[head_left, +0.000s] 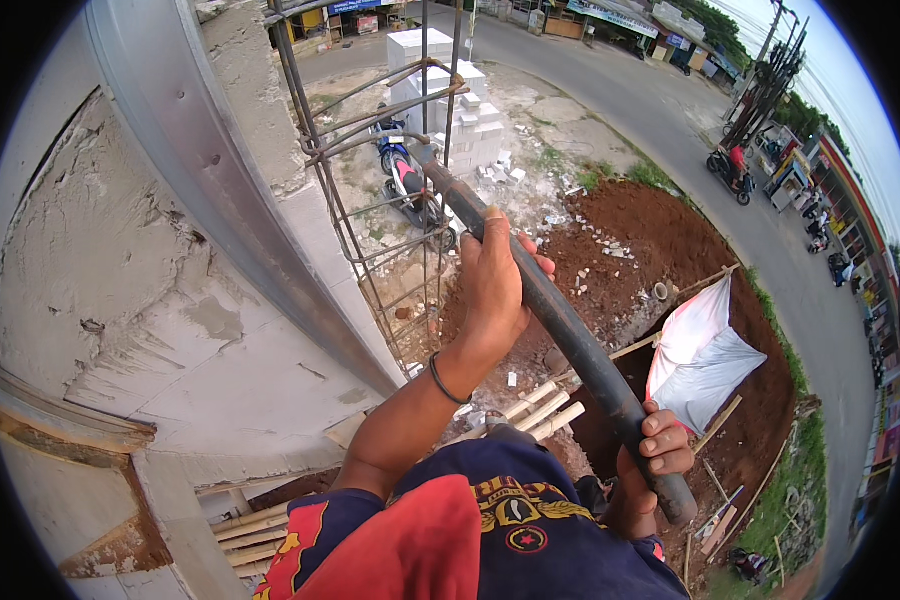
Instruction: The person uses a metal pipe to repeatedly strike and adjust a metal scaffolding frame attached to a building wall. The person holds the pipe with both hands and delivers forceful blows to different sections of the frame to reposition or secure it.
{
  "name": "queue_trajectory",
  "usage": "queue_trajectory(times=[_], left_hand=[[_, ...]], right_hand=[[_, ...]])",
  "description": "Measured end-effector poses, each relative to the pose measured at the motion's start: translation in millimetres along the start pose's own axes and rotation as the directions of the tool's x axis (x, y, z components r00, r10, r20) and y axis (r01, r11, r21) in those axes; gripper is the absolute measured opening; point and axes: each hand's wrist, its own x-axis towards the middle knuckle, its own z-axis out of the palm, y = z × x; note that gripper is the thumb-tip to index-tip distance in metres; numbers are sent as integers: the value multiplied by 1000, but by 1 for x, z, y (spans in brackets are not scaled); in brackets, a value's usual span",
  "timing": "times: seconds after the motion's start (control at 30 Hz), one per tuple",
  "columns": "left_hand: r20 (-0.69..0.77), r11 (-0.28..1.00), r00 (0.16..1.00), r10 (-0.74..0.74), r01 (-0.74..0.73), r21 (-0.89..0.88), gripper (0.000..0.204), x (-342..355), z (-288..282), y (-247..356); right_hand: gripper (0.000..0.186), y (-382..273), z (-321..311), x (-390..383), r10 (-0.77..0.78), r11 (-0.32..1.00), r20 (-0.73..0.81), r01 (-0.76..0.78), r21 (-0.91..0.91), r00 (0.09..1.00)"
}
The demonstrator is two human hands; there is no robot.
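A long dark metal bar (pixel 570 330), round like a pipe, slants across the middle of the head view. Its upper end meets a bent rod of the rusty rebar cage (pixel 330 190). My left hand (pixel 500 270) is closed around the upper part of the bar, thumb along its top. My right hand (pixel 650 460) grips it near the lower end, fingers wrapped over it. The cage stands just to the right of a pale block wall (pixel 120 270) with rough plaster and a metal beam (pixel 220 170).
Bamboo poles (pixel 545 410) lie below me. Down on the ground are stacked white blocks (pixel 475 125), parked scooters (pixel 405 180), heaped red soil (pixel 630 230), a pit and a white sheet (pixel 700 360). A road (pixel 800 270) curves past, with a rider on a motorbike (pixel 735 175) and roadside stalls.
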Motion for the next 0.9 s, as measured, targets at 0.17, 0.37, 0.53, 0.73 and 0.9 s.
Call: queue_trajectory(times=[0.17, 0.37, 0.53, 0.73, 0.9], left_hand=[[65, 987, 991, 114, -120, 109, 43, 9, -9, -4], [316, 906, 897, 310, -379, 186, 59, 21, -36, -22], [200, 829, 898, 392, -439, 345, 39, 59, -73, -41], [168, 225, 534, 829, -593, 773, 21, 148, -115, -31], [439, 363, 692, 573, -695, 621, 32, 191, -129, 6]], right_hand=[[27, -2, 4, 37, -171, 983, -55, 174, 49, 984], [30, -11, 17, 64, -165, 969, -100, 180, 169, 981], [29, -7, 24, 71, -215, 957, -145, 238, 165, 966], [30, -2, 19, 83, -241, 937, -54, 247, 246, 969], [31, -9, 20, 83, -209, 964, -53, 214, 158, 977]])
